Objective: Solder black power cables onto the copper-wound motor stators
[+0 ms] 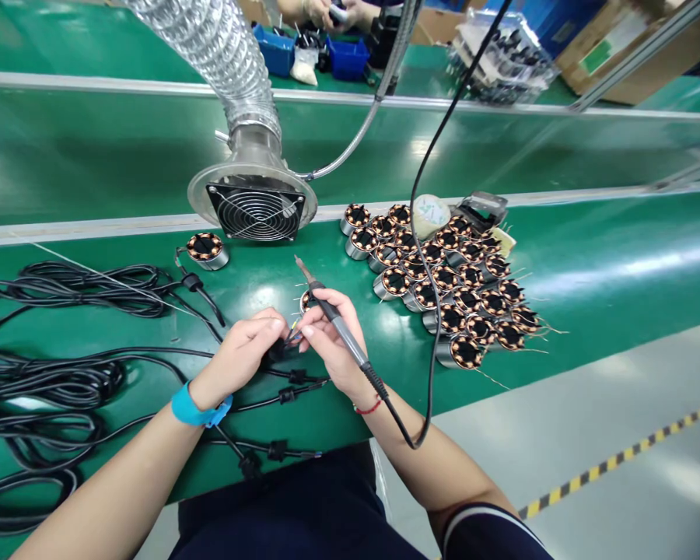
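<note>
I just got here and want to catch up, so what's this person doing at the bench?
The left hand pinches the end of a black cable, while the right hand fingers its thin coloured wires and also holds a soldering iron, its tip pointing away. A round coil part sits partly hidden just beyond the right hand. More coil parts stand in rows to the right, and one stands beside the fan. Coiled black cables lie on the left.

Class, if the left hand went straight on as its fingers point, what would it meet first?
Probably the right hand, whose fingertips are close ahead by the wires; exact depth is unclear.
</note>
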Tool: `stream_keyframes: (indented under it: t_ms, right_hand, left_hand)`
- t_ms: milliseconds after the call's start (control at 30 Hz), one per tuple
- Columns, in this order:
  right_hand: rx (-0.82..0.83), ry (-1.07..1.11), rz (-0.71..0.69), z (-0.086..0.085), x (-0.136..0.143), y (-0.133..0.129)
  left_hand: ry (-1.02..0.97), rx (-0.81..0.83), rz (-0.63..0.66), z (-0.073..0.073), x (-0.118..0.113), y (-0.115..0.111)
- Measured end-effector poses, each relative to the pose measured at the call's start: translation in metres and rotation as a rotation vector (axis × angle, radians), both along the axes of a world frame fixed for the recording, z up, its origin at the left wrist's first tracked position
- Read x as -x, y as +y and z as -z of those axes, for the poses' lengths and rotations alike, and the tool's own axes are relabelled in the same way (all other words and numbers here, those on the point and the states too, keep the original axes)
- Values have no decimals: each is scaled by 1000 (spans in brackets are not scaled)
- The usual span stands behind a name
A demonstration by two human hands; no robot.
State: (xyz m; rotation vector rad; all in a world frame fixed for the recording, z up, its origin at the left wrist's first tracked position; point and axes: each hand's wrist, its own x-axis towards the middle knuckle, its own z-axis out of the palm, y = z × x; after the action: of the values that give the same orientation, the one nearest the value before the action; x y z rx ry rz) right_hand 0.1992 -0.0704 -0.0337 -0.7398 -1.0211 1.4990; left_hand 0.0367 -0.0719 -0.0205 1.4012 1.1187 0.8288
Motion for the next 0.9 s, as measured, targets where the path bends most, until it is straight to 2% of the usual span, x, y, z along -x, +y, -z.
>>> stream_keyframes:
  t_ms: [333, 567, 633, 700, 800, 900]
  right_hand:
    - [38, -22, -17, 1, -3, 1]
    - [-7, -30, -59, -1, -4, -1]
    - [-69, -48, -86, -3, -4, -2]
    - [-157, -91, -111, -6, -5, -3]
    - [-321, -199, -92, -9, -7, -5]
    - [-460, -364, 12, -9, -8, -7]
  left_hand:
    - [113, -2, 6, -9, 0, -2]
    - [109, 13, 122, -10, 2, -1]
    - [54, 105, 163, -12, 4, 0]
    - [-49, 263, 237, -15, 6, 0]
    - [-227, 471, 304, -17, 10, -2]
    - [-280, 505, 277, -19, 11, -4]
